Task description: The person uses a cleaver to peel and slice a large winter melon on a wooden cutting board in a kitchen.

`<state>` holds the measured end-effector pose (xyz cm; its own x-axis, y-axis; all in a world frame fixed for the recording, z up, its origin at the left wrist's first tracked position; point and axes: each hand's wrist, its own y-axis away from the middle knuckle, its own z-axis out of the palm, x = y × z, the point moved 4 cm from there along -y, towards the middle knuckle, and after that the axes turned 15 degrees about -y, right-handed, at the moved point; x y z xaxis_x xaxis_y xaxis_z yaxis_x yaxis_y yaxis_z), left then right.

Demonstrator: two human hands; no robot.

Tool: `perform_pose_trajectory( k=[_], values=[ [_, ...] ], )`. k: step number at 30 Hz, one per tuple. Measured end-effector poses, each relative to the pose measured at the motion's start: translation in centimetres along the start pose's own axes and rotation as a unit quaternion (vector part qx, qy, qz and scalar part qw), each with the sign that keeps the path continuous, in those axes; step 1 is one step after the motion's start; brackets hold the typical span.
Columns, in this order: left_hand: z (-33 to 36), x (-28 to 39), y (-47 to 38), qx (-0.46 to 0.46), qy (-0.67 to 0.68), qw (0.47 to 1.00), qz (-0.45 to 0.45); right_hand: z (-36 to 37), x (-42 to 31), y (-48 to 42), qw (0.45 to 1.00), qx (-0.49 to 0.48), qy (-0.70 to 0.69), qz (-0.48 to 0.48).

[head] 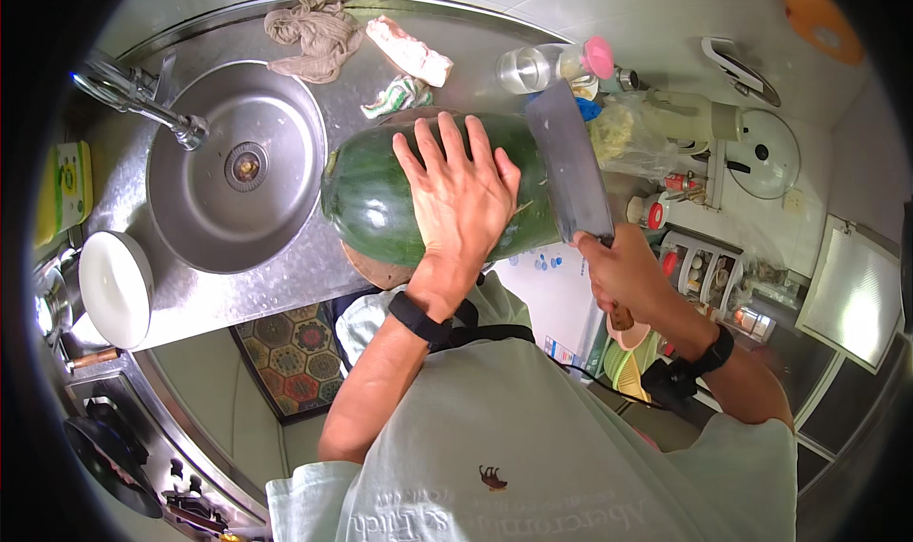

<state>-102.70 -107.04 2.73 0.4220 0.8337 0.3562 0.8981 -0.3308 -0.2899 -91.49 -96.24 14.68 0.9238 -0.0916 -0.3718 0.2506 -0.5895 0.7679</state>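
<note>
A large dark green winter melon or watermelon point(367, 192) lies lengthwise on a round wooden cutting board point(378, 264), which it mostly hides. My left hand point(460, 178) rests flat on top of the melon with its fingers spread. With my right hand point(620, 267) I grip the wooden handle of a broad cleaver point(570, 164). The blade is at the melon's right end; whether it has entered the rind cannot be told.
Left of the melon is a round steel sink point(285, 235) under a faucet point(167, 114). A brown cloth point(321, 39), a crumpled white wrapper point(410, 50) and a glass jar point(524, 71) lie behind. A white bowl point(114, 289) stands near the counter's front edge.
</note>
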Motion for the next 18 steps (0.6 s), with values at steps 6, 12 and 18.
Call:
perform_pose_trajectory(
  k=[6,12,18],
  values=[
    [0.7,0.0,-0.5,-0.018,-0.02,1.0,0.004,-1.0,4.6,5.3,0.993,0.048,0.083,0.065],
    [0.6,0.0,-1.8,-0.001,-0.034,0.997,0.066,-0.6,3.8,3.4,0.994,0.037,0.08,0.056],
    [1.4,0.7,-2.0,-0.004,-0.029,0.994,0.102,-1.4,3.8,2.0,0.995,0.017,0.091,0.046]
  ],
)
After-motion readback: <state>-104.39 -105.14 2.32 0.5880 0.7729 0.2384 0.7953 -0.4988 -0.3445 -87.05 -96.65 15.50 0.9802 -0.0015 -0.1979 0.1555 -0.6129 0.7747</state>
